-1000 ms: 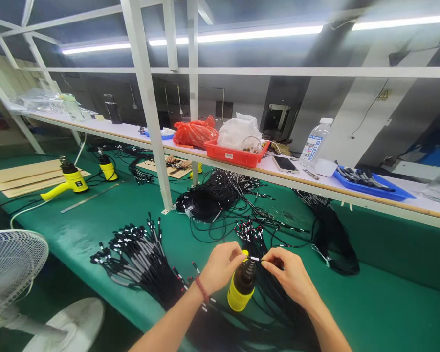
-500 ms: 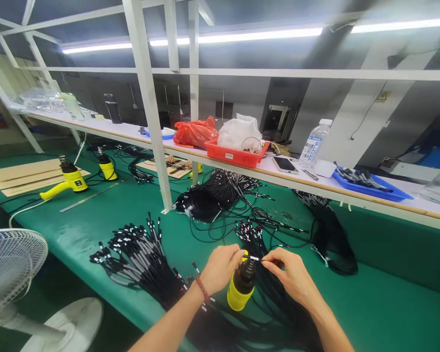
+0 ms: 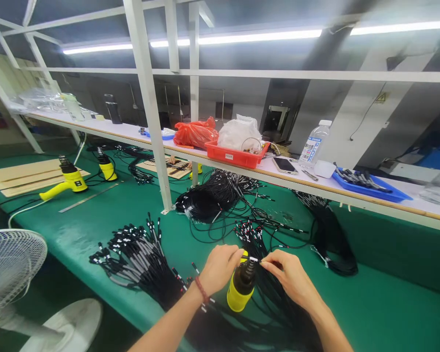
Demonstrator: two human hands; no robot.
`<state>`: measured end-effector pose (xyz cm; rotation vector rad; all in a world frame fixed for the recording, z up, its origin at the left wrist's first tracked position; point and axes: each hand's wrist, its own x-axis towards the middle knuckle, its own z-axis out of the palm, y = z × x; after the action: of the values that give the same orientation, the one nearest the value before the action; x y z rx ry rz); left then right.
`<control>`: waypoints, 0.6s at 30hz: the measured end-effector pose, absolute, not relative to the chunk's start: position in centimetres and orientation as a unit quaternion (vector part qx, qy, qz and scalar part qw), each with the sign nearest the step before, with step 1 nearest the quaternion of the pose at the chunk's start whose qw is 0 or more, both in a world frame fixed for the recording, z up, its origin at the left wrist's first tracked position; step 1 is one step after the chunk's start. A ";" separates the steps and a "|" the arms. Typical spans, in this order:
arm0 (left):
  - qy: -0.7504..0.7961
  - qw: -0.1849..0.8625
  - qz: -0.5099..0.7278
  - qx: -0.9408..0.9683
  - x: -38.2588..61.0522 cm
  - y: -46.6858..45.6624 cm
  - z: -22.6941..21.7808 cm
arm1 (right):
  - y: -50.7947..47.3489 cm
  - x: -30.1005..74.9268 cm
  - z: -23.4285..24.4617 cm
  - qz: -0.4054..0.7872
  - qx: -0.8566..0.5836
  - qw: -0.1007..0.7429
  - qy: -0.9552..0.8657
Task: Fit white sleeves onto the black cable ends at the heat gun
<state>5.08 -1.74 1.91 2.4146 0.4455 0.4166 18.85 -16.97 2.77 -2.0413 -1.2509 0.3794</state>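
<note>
Between my two hands a black cable with a white band is stretched over the nozzle of an upright yellow-and-black heat gun. My left hand, with a beaded bracelet at the wrist, pinches one end of it. On the other side my right hand pinches the cable between thumb and fingertips. A bundle of black cables with grey sleeves and white-banded ends lies left of my left arm. Behind the heat gun, another cable bundle shows red and white tips.
More cables are heaped under the shelf. The shelf holds a red tray, phone, bottle and blue tray. Two heat guns stand far left. A fan is beside the table. Another person's hand shows behind the post.
My hands stay nearly still, holding the cable above the nozzle. The other person's hand at the far board has shifted slightly.
</note>
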 end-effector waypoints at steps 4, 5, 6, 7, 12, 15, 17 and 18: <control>0.169 0.346 0.191 0.903 5.0 -1.6 1.4 | -16.8 18.6 2.7 0.131 -0.795 0.351 -0.477; 0.165 0.355 0.206 0.897 4.9 -1.6 1.3 | -16.8 18.6 2.6 0.126 -0.797 0.354 -0.472; 0.160 0.363 0.218 0.892 4.9 -1.6 1.2 | -16.7 18.5 2.5 0.122 -0.799 0.358 -0.467; 0.155 0.367 0.225 0.889 4.8 -1.6 1.2 | -16.6 18.5 2.5 0.120 -0.800 0.361 -0.464; 0.181 0.317 0.176 0.914 4.9 -1.7 1.7 | -16.8 18.2 2.8 0.138 -0.794 0.345 -0.480; 0.192 0.305 0.168 0.918 5.0 -1.6 1.6 | -16.8 18.0 3.1 0.143 -0.793 0.335 -0.489; 0.182 0.317 0.192 0.911 5.0 -1.6 1.4 | -16.7 17.9 3.0 0.136 -0.793 0.341 -0.486; 0.173 0.325 0.206 0.907 4.9 -1.6 1.2 | -16.7 17.9 2.9 0.132 -0.794 0.345 -0.483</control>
<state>4.94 -1.57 1.24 2.3775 0.4532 0.5409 17.91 -16.70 2.92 -2.0623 -1.2532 0.3428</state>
